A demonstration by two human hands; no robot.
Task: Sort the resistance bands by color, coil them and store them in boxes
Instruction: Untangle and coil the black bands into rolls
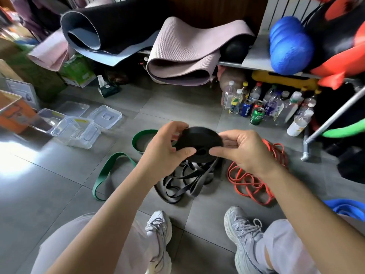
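Two grips clamp the black coil (pixel 199 142), left hand (pixel 164 150) and right hand (pixel 244 152) pinching its rim above the floor (pixel 59 175); coiling step underway; next, probably: wind in the loose tail (pixel 207 171), carry to clear boxes (pixel 77 132)

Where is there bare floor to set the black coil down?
Bare tile lies left of the green band, nearer than the clear boxes, and between boxes and bottles. Crowded ahead of the shoes: loose black bands and orange bands.

Left hand (pixel 162 149), right hand (pixel 244 150) and forearms bare, pale lilac trousers (pixel 98 244), grey-white laced trainers (pixel 158 232)
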